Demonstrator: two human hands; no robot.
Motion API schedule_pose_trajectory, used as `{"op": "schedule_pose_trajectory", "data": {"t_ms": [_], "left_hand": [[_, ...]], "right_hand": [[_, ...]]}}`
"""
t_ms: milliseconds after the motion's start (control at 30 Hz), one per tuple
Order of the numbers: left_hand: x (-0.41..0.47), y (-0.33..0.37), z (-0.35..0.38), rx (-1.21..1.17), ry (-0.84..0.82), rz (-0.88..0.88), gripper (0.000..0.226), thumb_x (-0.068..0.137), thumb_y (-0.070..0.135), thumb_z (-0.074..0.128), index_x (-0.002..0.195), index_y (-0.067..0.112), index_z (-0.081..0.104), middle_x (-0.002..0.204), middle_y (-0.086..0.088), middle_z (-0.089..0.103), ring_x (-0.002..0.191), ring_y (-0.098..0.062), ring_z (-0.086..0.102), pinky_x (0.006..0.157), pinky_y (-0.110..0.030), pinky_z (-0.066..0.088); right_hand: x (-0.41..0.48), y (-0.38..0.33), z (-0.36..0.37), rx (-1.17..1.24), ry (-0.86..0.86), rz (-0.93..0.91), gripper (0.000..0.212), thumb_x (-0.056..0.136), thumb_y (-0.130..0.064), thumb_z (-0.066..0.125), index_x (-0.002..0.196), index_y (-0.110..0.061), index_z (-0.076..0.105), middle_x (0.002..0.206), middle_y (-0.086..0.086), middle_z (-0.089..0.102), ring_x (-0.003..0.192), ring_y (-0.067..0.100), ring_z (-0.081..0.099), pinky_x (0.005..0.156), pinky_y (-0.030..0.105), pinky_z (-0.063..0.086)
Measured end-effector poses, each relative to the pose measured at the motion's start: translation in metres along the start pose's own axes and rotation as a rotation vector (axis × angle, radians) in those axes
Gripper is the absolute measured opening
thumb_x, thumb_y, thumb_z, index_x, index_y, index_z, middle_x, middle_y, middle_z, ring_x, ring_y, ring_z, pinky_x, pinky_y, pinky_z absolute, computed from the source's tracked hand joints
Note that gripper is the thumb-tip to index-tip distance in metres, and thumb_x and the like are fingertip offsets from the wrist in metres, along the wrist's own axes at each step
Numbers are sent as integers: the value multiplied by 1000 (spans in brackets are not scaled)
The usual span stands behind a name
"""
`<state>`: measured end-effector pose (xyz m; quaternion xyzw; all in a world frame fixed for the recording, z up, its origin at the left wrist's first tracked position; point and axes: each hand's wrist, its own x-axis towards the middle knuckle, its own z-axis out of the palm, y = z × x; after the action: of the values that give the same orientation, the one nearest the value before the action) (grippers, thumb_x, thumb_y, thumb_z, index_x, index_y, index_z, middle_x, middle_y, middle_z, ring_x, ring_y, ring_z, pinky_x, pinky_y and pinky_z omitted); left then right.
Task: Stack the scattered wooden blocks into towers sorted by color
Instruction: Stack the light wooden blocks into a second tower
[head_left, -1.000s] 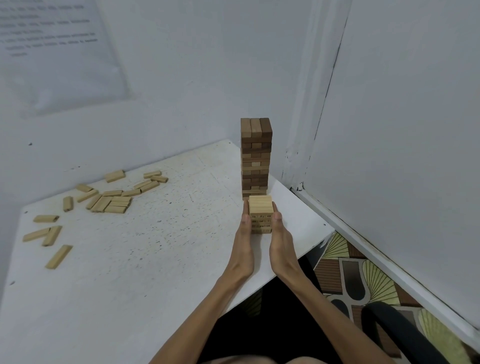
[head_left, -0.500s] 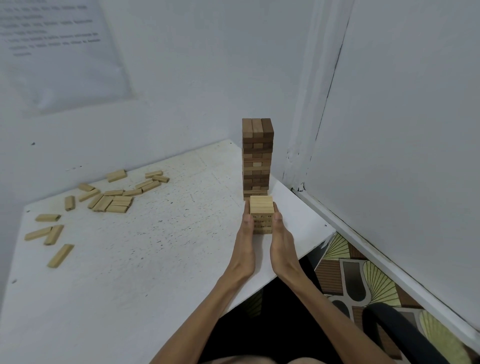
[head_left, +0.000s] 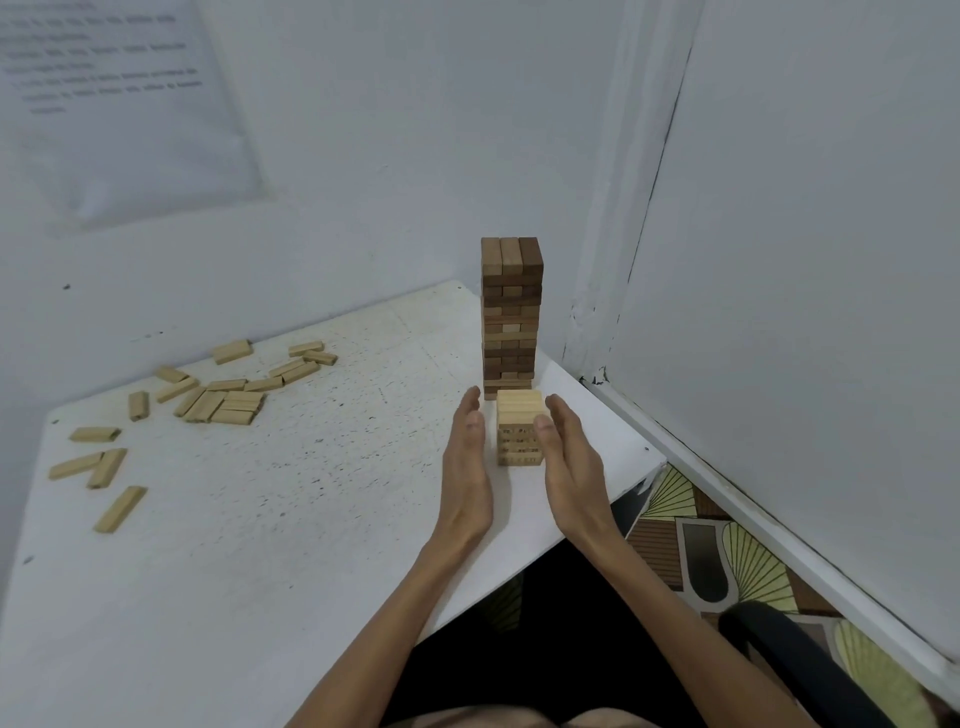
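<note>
The light tower (head_left: 519, 434) is set near the counter's (head_left: 311, 519) right edge, just in front of the taller dark tower (head_left: 511, 312). It is flanked by both grips, fingers straight, nothing grasped. A narrow gap is seen beside the left grip (head_left: 465, 467). The right grip's (head_left: 571, 467) thumb is at the tower's edge, but contact cannot be told. Loose blocks (head_left: 223, 400) are scattered well apart, at the left.

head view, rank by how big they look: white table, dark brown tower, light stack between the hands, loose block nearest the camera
1. white table
2. dark brown tower
3. light stack, clearly shorter than the tower though nearer the camera
4. loose block, a single piece
</note>
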<state>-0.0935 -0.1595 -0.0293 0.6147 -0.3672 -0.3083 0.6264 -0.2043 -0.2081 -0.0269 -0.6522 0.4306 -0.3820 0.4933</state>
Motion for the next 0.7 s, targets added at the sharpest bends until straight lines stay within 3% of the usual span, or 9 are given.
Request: {"op": "schedule_pose_trajectory", "data": {"t_ms": [100, 200, 367, 567, 700], "left_hand": [[7, 9, -11, 81, 7, 58, 62, 98, 58, 37, 155, 32, 42, 153, 19, 45, 136, 10, 41, 104, -7, 30], [14, 14, -24, 178, -8, 119, 50, 100, 45, 50, 148, 33, 50, 150, 11, 53, 138, -5, 48, 112, -26, 39], [22, 26, -40, 321, -27, 191, 44, 104, 29, 59, 148, 30, 52, 149, 12, 55, 137, -3, 49, 107, -17, 37], [19, 36, -60, 425, -39, 258, 44, 102, 23, 62, 146, 26, 55, 148, 14, 57, 137, -2, 49, 116, -28, 38], [17, 33, -81, 487, 3, 266, 42, 101, 26, 63, 143, 27, 58, 147, 16, 57, 136, -2, 49, 117, -33, 40]], "right_hand": [[6, -3, -8, -74, 2, -60, 93, 86, -86, 40, 156, -26, 40, 156, -11, 47, 143, 2, 41, 120, 31, 35], [10, -10, -15, -165, 12, -109, 78, 92, -71, 49, 154, -25, 41, 156, -12, 45, 145, 5, 37, 120, 32, 33], [13, -29, -21, -296, 37, -233, 64, 94, -50, 68, 150, -29, 46, 153, -12, 48, 141, 5, 40, 112, 22, 32], [12, -48, -13, -357, -9, -349, 61, 94, -43, 72, 147, -25, 51, 152, -11, 50, 143, -1, 37, 104, 2, 23], [11, -57, 4, -375, -76, -418, 59, 94, -42, 72, 147, -25, 50, 151, -11, 52, 143, 8, 43, 106, 17, 35]]}}
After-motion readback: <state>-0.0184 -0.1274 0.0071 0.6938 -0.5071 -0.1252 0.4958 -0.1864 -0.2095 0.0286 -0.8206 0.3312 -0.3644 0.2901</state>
